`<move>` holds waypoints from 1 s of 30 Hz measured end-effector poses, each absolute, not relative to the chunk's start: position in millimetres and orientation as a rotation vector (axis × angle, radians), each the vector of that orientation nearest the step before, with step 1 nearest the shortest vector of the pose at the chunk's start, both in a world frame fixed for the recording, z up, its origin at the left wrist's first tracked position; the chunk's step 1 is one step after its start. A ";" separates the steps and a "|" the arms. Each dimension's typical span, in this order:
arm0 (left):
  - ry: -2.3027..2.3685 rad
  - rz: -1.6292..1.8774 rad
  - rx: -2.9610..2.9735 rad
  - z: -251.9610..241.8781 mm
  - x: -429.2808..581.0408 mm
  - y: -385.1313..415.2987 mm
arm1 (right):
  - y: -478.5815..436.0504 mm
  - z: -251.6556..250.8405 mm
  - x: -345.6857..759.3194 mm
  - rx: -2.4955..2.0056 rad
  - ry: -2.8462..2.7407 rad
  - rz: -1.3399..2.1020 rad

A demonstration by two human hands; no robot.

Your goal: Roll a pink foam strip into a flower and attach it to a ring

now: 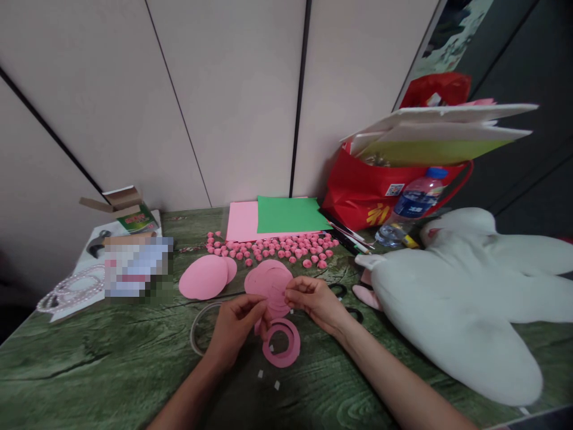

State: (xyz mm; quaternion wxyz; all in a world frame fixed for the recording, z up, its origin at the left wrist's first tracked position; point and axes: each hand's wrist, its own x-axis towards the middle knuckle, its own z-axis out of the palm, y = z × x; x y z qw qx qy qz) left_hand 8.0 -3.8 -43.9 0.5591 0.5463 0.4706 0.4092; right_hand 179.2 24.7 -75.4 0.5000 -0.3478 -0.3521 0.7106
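My left hand is closed in a pinch over the middle of the table. Facing it, my right hand also pinches, thumb against forefinger. Whatever the fingertips hold is too small or too close in colour to the pink paper behind to make out. Right behind both hands lies a loose pile of pink paper discs, with curved lines on the top one. Just below the left fingers is a pink paper ring. A roll of clear tape lies partly hidden behind my left hand, and black-handled scissors show behind my right wrist.
Pink ovals lie left of the pile. Behind are many small rolled pink paper roses and green sheets. At right stand a red bag, a bottle and a white plush toy. Bead strings lie left.
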 end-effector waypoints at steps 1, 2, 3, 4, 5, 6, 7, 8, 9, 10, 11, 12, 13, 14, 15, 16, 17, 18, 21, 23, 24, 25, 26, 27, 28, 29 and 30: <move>1.107 0.967 1.286 -44.5 7.8 -3.7 | 24.8 -75.7 178.9 -0.842 -0.852 1.712; 1.102 0.969 1.281 -45.3 7.6 -3.5 | 24.8 -76.0 178.6 -0.843 -0.850 1.705; 1.098 0.973 1.275 -46.2 7.4 -3.3 | 25.0 -76.4 178.3 -0.843 -0.848 1.699; 1.094 0.976 1.269 -47.2 7.1 -3.1 | 25.2 -76.6 178.1 -0.841 -0.845 1.694; 1.092 0.981 1.263 -48.1 6.8 -2.8 | 25.4 -76.7 178.0 -0.838 -0.839 1.694; 1.090 0.986 1.257 -48.9 6.5 -2.5 | 25.6 -76.8 178.0 -0.835 -0.836 1.701; 1.089 0.992 1.251 -49.5 6.2 -2.3 | 25.8 -76.9 178.1 -0.832 -0.835 1.712; 1.087 0.998 1.246 -50.0 6.0 -2.0 | 25.9 -76.9 178.2 -0.832 -0.838 1.725; 1.085 1.003 1.243 -50.3 5.9 -1.9 | 26.1 -77.0 178.4 -0.832 -0.845 1.738; 1.082 1.006 1.241 -50.5 5.8 -1.8 | 26.2 -77.2 178.7 -0.831 -0.853 1.746; 1.079 1.007 1.241 -50.4 5.8 -1.7 | 26.2 -77.5 179.0 -0.829 -0.863 1.751; 1.076 1.005 1.245 -50.2 6.0 -1.8 | 26.3 -77.9 179.3 -0.827 -0.871 1.750; 1.078 1.002 1.250 -49.9 6.1 -1.9 | 26.5 -78.3 179.6 -0.825 -0.877 1.748; 1.080 0.998 1.255 -49.6 6.3 -2.1 | 26.6 -78.7 179.9 -0.824 -0.882 1.747; 1.084 0.994 1.259 -49.3 6.4 -2.3 | 26.7 -78.9 180.2 -0.825 -0.885 1.745; 1.088 0.990 1.262 -49.0 6.6 -2.5 | 26.8 -78.9 180.4 -0.828 -0.885 1.742; 1.089 0.987 1.266 -48.8 6.6 -2.7 | 26.7 -78.7 180.5 -0.833 -0.881 1.739; 1.088 0.982 1.270 -48.7 6.7 -2.9 | 26.6 -78.3 180.5 -0.838 -0.874 1.735; 1.081 0.976 1.277 -49.2 6.6 -3.1 | 25.7 -76.7 179.9 -0.843 -0.851 1.728; 1.075 0.979 1.260 -49.6 6.6 -2.9 | 25.1 -76.1 179.1 -0.843 -0.844 1.721; 1.074 0.982 1.249 -49.8 6.7 -2.8 | 24.8 -76.1 178.7 -0.845 -0.840 1.715; 1.072 0.985 1.240 -49.7 6.8 -2.7 | 24.7 -76.2 178.4 -0.849 -0.837 1.709; 1.072 0.985 1.237 -49.6 6.9 -2.6 | 24.6 -76.3 178.2 -0.854 -0.832 1.703; 1.072 0.985 1.238 -49.3 7.0 -2.4 | 24.7 -76.6 178.0 -0.857 -0.825 1.697; 1.073 0.985 1.243 -49.0 7.1 -2.3 | 24.8 -76.7 177.8 -0.856 -0.818 1.693; 1.076 0.986 1.246 -48.7 7.1 -2.1 | 24.9 -76.8 177.7 -0.851 -0.810 1.693; 1.080 0.988 1.248 -48.5 7.0 -2.0 | 25.1 -76.8 177.7 -0.844 -0.803 1.697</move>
